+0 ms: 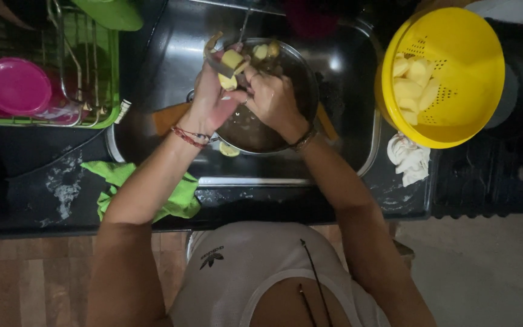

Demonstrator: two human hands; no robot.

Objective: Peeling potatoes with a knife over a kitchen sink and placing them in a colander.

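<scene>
Above the steel sink, over a round metal bowl: a partly peeled yellow potato, gripped in the left hand. Left fingers curled closed around the potato's near side, a curl of peel hanging off its far-left edge. Touching the potato from the right: the right hand, fingers folded tight around a small tool, too hidden to identify. On the left wrist, a red thread bracelet; on the right wrist, a dark band.

Inside the bowl: murky water, with a few pale potato pieces at the far rim. Just near the bowl's near-left rim: a small yellowish piece on the sink floor. Beneath the bowl, showing at left and right: an orange board.

Right of the sink: a yellow colander tilted toward the sink, holding peeled potato chunks. Near the colander's near edge: a crumpled white cloth on the dark counter.

Left of the sink: a green dish rack with a pink lid. On the counter, at the sink's near-left corner: a green rag, partly hidden under the left forearm.

Nearest the camera: a white sleeveless top.
</scene>
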